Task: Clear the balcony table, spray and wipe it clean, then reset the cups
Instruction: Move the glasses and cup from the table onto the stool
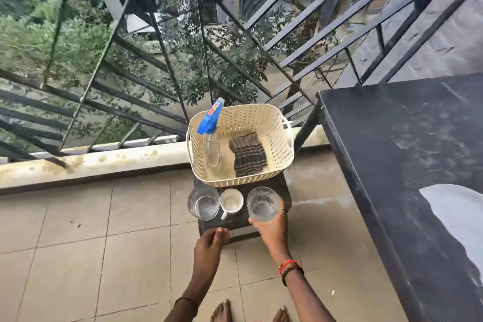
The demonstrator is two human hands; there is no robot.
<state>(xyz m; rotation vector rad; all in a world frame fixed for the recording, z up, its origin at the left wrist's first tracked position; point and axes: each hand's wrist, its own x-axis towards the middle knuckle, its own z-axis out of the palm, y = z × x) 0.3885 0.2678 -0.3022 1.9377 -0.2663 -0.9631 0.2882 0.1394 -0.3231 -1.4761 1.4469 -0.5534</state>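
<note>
A low dark stool (235,219) stands on the balcony floor. On its front sit a clear glass (203,202), a small white mug (231,202) and a second clear glass (262,204). My right hand (271,227) grips that second glass from the near side. My left hand (209,243) hovers at the stool's front edge with relaxed fingers, holding nothing. Behind the cups, a cream perforated basket (271,123) holds a spray bottle (210,138) with a blue trigger head and a folded striped cloth (248,155). The black balcony table (407,144) fills the right side, dusty and streaked.
A black metal railing (167,65) runs along the balcony edge behind the stool, with a low stained curb (91,162) below it. Beige floor tiles (104,256) spread to the left. My bare feet (222,311) stand just in front of the stool.
</note>
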